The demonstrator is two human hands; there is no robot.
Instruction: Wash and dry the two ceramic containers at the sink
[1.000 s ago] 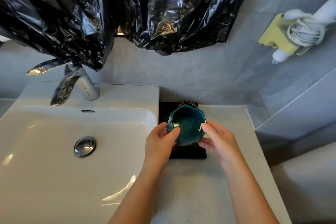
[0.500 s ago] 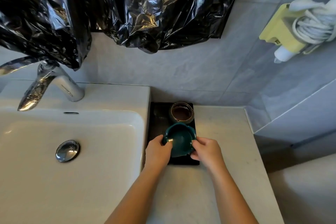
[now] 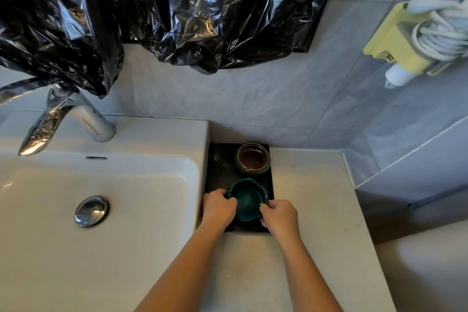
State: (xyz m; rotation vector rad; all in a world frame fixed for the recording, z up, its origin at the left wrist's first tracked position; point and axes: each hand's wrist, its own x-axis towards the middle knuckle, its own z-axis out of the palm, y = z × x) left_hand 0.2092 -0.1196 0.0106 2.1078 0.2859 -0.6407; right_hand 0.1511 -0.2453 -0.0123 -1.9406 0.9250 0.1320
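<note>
Head camera: our left grip (image 3: 219,206) and right grip (image 3: 279,215) pinched the teal container (image 3: 247,200) at opposite rims on the black tray (image 3: 219,162), the brown container (image 3: 254,161) just beyond. We judged a pickup or set-down; washing called for carrying left to the sink (image 3: 139,210).
</note>
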